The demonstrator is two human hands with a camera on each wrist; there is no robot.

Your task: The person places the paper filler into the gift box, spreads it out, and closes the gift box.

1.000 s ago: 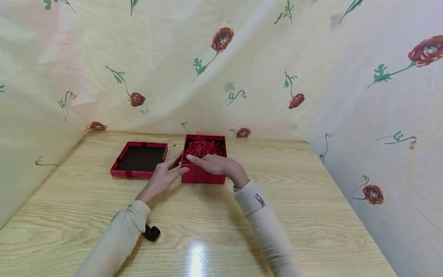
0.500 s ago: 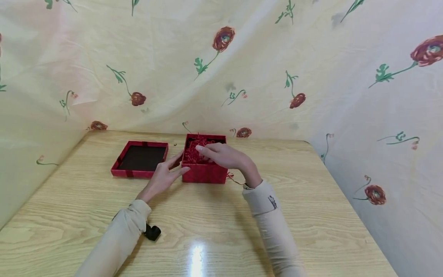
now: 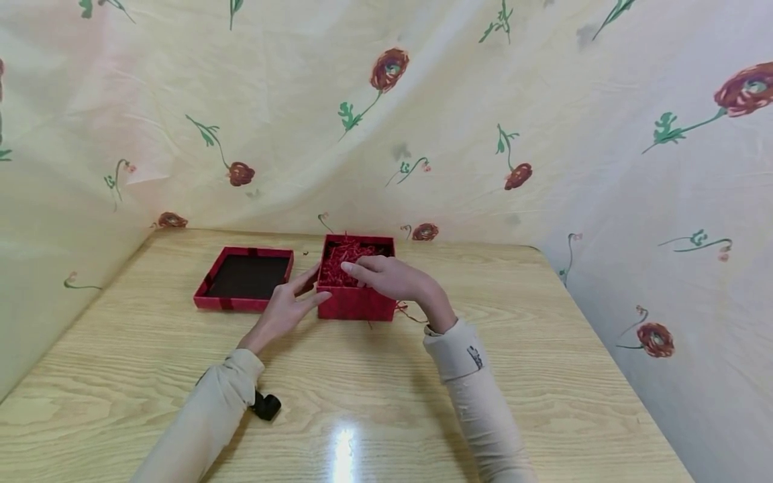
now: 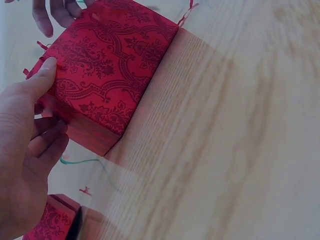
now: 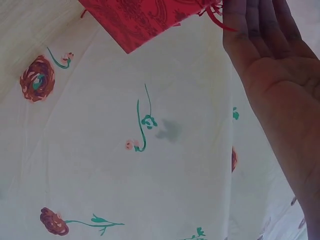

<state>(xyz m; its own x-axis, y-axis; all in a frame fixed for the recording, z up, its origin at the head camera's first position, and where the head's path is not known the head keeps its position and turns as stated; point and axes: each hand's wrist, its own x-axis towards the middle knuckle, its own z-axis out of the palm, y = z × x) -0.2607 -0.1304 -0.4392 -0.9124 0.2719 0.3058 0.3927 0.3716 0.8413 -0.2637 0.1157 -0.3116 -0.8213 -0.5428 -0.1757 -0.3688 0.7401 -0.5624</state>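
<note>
A red patterned box [image 3: 356, 305] with red shredded paper [image 3: 344, 258] in it stands near the table's back edge. The left hand [image 3: 284, 315] grips its left front corner; in the left wrist view the thumb of this hand [image 4: 22, 125] lies over the edge of the box [image 4: 110, 55], fingers against the side. The right hand [image 3: 395, 278] reaches over the front rim, its fingertips on the shreds and partly hidden. In the right wrist view the fingers of the right hand [image 5: 275, 65] look nearly straight beside the box [image 5: 145, 20].
Left of the box lies a red lid [image 3: 244, 304], its dark inside facing up. Thin red strands [image 3: 413, 312] lie at the box's right. A black object [image 3: 266, 406] is beside the left sleeve. Flowered cloth [image 3: 290, 134] hangs behind the wooden table [image 3: 338, 376].
The right hand has shifted to the right over the box, lifting and then lowering slightly, and uncovering more shreds. A thin strand now shows before the box. The left hand has stayed in place.
</note>
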